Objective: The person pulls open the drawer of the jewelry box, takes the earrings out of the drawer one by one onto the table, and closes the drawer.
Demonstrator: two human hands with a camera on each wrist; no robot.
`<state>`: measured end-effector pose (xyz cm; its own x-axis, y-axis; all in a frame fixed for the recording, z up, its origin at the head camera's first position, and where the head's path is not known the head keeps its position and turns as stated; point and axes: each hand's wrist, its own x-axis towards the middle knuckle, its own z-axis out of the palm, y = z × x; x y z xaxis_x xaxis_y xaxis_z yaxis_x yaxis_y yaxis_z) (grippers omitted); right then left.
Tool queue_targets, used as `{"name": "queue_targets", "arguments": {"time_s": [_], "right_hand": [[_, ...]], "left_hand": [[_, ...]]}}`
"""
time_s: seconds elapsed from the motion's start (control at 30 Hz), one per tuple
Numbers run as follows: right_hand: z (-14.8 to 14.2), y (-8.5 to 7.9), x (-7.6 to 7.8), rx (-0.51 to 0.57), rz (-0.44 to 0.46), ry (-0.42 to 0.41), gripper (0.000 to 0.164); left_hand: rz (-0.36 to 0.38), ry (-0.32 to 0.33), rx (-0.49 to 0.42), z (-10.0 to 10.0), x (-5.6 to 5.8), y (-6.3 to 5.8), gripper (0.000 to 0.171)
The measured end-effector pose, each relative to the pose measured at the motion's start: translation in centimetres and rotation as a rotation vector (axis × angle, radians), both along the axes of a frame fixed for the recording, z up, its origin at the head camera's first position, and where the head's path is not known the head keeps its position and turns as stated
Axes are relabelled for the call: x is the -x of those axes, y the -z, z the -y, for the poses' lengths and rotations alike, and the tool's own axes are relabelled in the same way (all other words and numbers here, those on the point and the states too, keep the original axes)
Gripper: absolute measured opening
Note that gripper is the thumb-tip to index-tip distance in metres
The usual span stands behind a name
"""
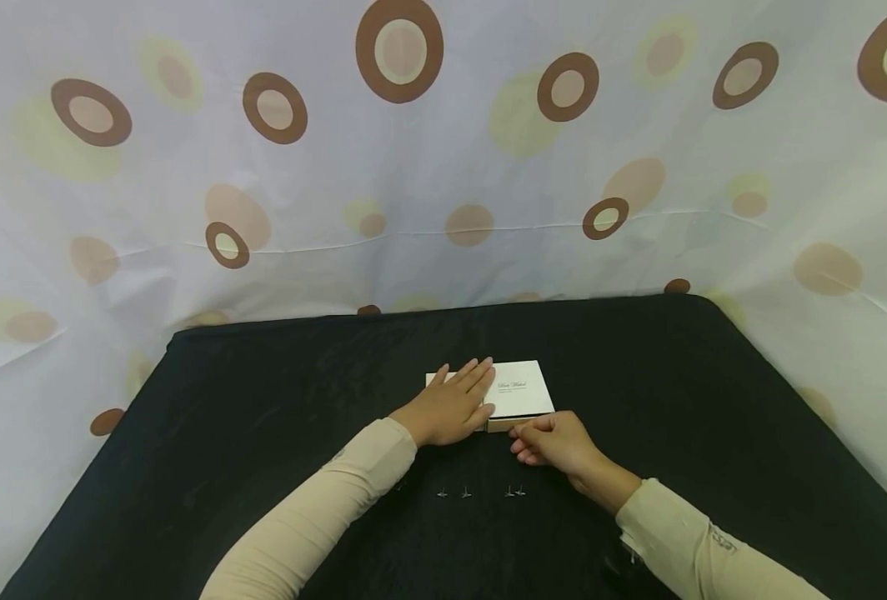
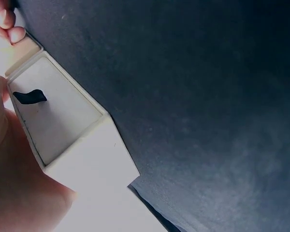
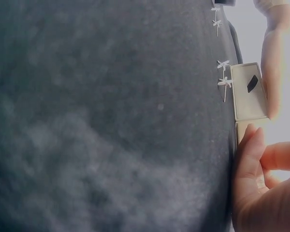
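Two small white boxes lie side by side on the black cloth. Across the left box [image 2: 63, 111] my left hand [image 1: 451, 408] rests flat, fingers straight and fingertips at the seam between the boxes. A short black ribbon tab [image 2: 30, 96] sticks out of that box's near end face. Thin script is printed on top of the right box [image 1: 522, 387], whose near side shows tan. My right hand [image 1: 556, 442] pinches at this near side, thumb and forefinger together; whatever lies between the fingertips is hidden.
Several small silver cross-shaped pieces [image 1: 514, 492] with thin pins lie in a row on the black cloth [image 1: 323, 392], nearer to me than the boxes. Behind the table hangs a white curtain [image 1: 443, 167] with brown circles.
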<state>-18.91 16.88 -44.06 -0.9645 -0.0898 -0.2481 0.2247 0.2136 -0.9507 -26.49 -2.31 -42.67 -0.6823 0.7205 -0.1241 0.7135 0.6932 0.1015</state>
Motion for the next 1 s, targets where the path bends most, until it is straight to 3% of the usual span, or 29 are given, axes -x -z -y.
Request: {"name": "queue_targets", "arguments": {"time_s": [1.0], "right_hand": [[0.57, 0.16, 0.21, 0.049, 0.005, 0.071, 0.024]], "left_hand": [[0.013, -0.006, 0.010, -0.14, -0.22, -0.50, 0.062]]}}
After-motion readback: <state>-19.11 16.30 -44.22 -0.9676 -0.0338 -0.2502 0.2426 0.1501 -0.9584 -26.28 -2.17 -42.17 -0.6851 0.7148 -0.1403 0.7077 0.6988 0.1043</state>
